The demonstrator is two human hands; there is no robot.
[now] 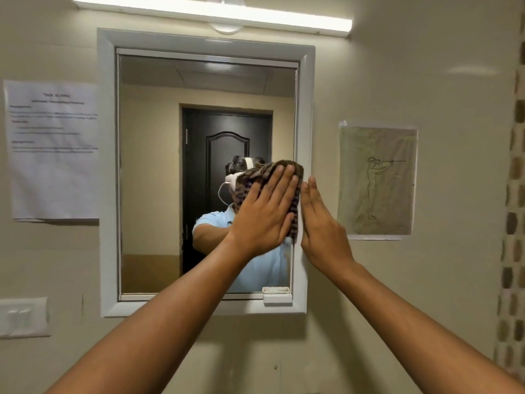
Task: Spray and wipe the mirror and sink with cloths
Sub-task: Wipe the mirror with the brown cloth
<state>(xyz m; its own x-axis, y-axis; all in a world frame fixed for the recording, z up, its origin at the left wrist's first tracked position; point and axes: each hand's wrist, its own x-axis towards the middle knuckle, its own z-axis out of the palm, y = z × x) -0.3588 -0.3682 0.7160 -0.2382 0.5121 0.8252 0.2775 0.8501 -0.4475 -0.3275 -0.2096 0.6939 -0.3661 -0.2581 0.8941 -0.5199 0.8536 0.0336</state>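
Observation:
The mirror (159,177) hangs on the wall in a white frame (305,115). My left hand (265,211) presses a brown checked cloth (257,173) flat against the glass near the mirror's right edge, fingers straight. My right hand (322,226) stands edge-on beside it, fingers straight, touching the white frame and the cloth's right side. The sink and any spray bottle are out of view.
A printed sheet (54,149) is taped left of the mirror, and a drawing (376,180) right of it. A switch plate (24,317) sits low on the left. A small white ledge (277,295) sits at the frame's bottom right. A tube light (210,12) glows above.

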